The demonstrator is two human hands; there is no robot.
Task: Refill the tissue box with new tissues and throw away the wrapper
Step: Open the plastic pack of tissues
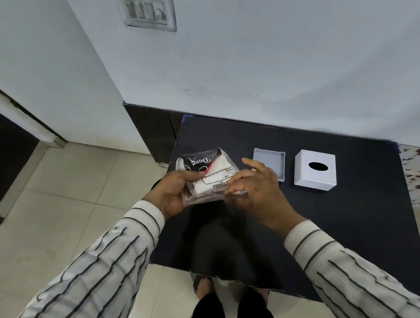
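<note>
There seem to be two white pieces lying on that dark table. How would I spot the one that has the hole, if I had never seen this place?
Find the dark table against the pale wall. Two white pieces sit near its far edge, past the right hand. The tissue box cover is the right one: a closed cube with a dark oval slot on top, while the shallow tray beside it is open and low.

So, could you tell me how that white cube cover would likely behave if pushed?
The white cube cover looks hollow and thin-walled, so probably light. It sits flat on the dark table, so it would likely slide rather than roll, perhaps tipping if pushed high.
</note>
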